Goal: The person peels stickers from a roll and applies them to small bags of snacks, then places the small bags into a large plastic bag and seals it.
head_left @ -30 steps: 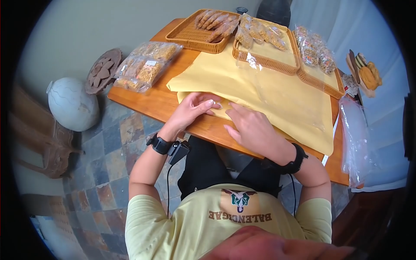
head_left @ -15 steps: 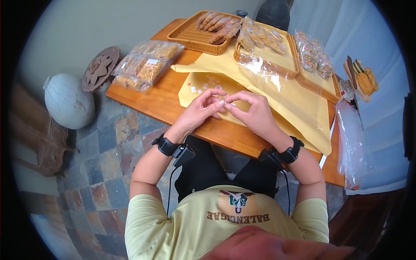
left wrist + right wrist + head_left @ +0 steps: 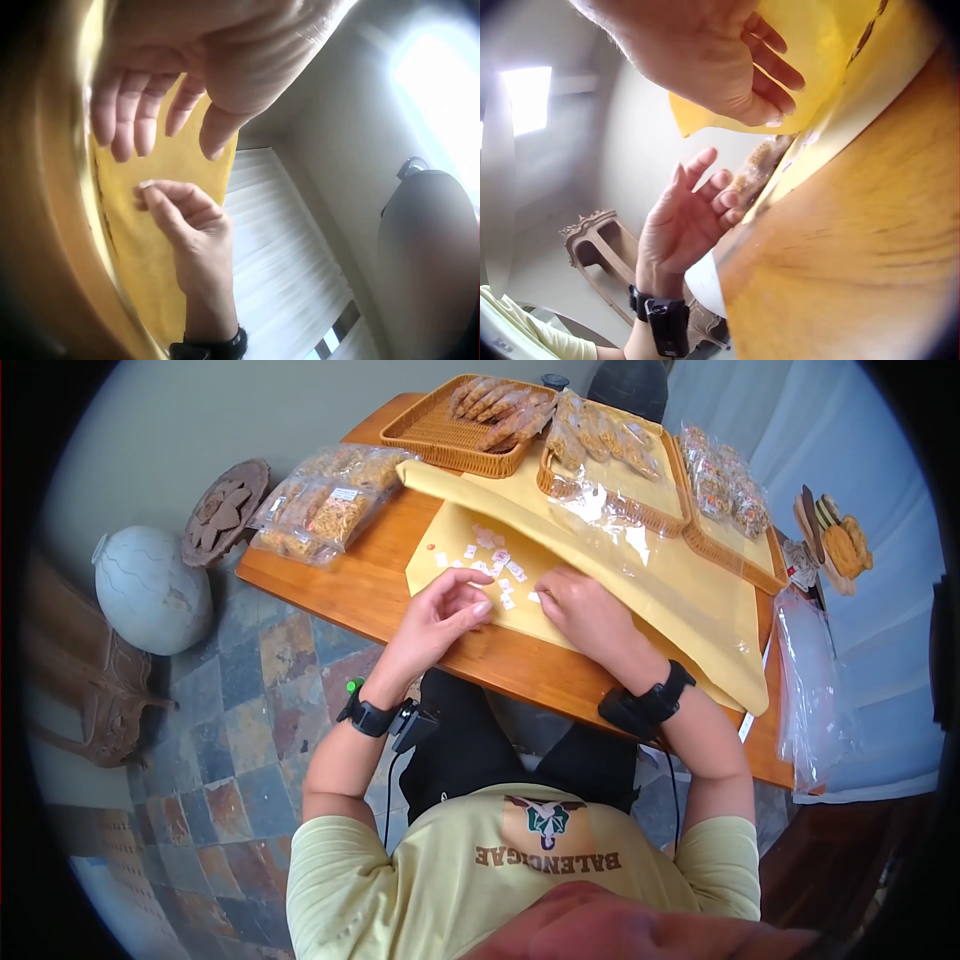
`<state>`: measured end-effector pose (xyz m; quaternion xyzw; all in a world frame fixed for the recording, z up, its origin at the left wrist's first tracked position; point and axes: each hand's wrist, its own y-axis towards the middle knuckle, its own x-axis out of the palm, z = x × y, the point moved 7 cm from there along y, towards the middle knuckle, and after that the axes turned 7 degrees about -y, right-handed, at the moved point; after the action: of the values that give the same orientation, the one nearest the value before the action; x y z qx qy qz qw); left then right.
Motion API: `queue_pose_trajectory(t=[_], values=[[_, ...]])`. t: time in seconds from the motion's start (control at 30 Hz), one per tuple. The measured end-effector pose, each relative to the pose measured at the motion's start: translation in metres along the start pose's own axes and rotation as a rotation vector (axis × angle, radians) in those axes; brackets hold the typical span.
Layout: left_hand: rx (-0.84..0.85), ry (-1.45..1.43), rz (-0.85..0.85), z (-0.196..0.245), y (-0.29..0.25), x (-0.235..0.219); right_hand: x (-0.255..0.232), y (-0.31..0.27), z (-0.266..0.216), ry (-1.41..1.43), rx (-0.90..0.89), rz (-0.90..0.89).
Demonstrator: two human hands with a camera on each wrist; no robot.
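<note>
On the near part of the yellow sheet (image 3: 425, 578) lie several small white paper pieces (image 3: 516, 571), some with pinkish marks, and a small orange-red dot-like thing (image 3: 431, 547). My left hand (image 3: 446, 614) is over the sheet's near edge beside the pieces, fingers loosely bent and apart; the left wrist view shows nothing between them. My right hand (image 3: 588, 610) is just to the right, its thumb and fingers pinching a small white piece, whose tip shows in the left wrist view. Above it, the sheet's folded flap (image 3: 560, 535) stands raised.
Wicker trays stand along the back: a brown tray (image 3: 430, 442) with bagged long snacks (image 3: 492, 410), another with bagged snacks (image 3: 610, 445), and a third with colourful bags (image 3: 722, 485). Noodle-like packs (image 3: 318, 510) lie at the left. Clear plastic bags (image 3: 808, 690) hang over the right edge.
The flap has lifted and folded back, uncovering the white pieces. My hands, together half a second ago, have moved apart, the left one to the left and the right one to the right.
</note>
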<state>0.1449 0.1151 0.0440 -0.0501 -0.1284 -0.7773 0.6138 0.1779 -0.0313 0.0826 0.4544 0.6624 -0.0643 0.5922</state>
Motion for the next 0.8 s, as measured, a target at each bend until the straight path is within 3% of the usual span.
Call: queue_pose_trajectory(t=[0.03,0.1,0.33,0.4,0.53,0.6,0.63,0.7,0.73,0.8], values=[[0.009,0.010,0.018,0.000,-0.004,-0.003,0.001,0.000,0.002,-0.002,0.003,-0.003],[-0.017,0.043,0.040,-0.002,-0.013,-0.006,0.007,0.003,0.005,-0.285,-0.011,-0.092],[-0.012,0.144,0.120,-0.004,-0.032,-0.004,0.016,0.013,-0.001,-0.494,-0.167,-0.088],[0.004,0.185,0.120,-0.003,-0.034,-0.004,0.008,0.015,-0.001,-0.319,-0.035,-0.072],[0.008,0.211,0.133,-0.006,-0.036,-0.008,-0.001,0.010,-0.014,-0.354,-0.056,0.022],[0.022,0.176,0.132,-0.004,-0.035,-0.007,-0.029,0.000,-0.024,0.152,-0.067,0.258],[0.036,0.145,0.131,-0.003,-0.035,-0.006,-0.028,0.001,-0.023,0.149,-0.069,0.255],[0.040,0.162,0.133,-0.003,-0.035,-0.005,0.004,0.007,-0.014,-0.529,-0.040,-0.134],[0.041,0.183,0.135,-0.003,-0.035,-0.005,0.007,0.010,-0.006,-0.532,-0.042,-0.135],[0.047,0.217,0.126,-0.001,-0.035,-0.003,0.017,0.011,0.022,-0.168,0.097,-0.258]])
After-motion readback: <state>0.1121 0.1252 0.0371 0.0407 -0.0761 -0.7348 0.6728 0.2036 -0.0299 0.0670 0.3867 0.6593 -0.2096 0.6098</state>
